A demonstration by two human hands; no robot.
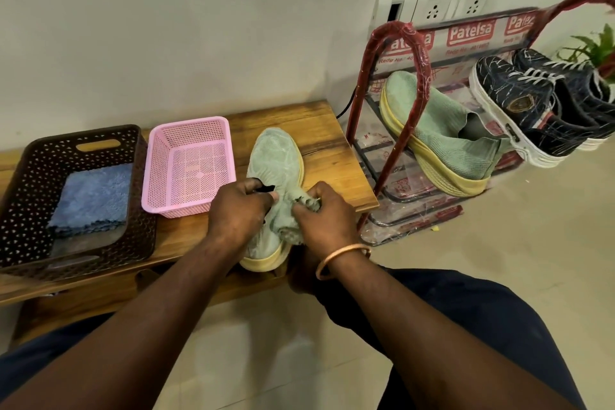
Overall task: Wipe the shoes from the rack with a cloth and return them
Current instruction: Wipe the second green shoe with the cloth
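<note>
While left hand (239,210) grips the green shoe (274,156) at its collar on the desk (319,140), right hand (324,213) bunches the cloth (294,231) in its fingers against the shoe's side: mid-wipe. Next, likely: finish, return it to the rack (423,60) beside its mate (442,133).

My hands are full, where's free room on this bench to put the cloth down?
Bare wood lies right of the green shoe, out to the bench corner, and in a strip behind the pink basket. The left is crowded: the brown basket with the blue cloth sits beside the pink one.
</note>
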